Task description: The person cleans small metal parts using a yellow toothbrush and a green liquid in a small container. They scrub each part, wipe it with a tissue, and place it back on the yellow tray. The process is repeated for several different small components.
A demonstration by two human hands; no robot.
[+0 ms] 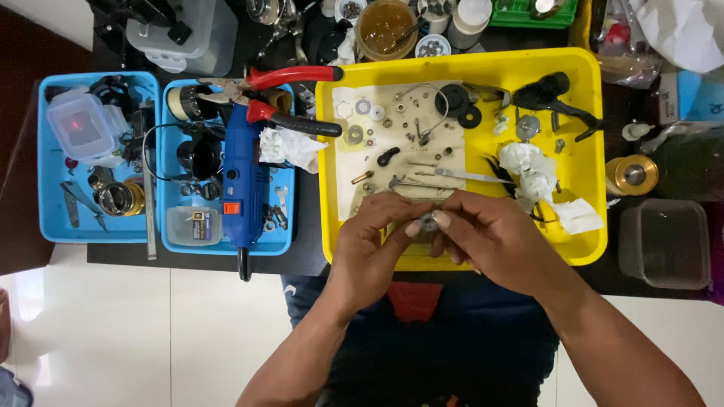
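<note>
Both hands meet over the near edge of the yellow tray (pixel 588 113). The left hand (pixel 373 245) and right hand (pixel 490 237) pinch a small round metal part (pixel 428 221) between closed fingertips. Beyond them in the tray lie small washers and screws on paper (pixel 400 124), with crumpled tissue (pixel 539 181) to the right. Left of the tray sit a blue drill (pixel 243 181) and red pliers (pixel 290 75).
</note>
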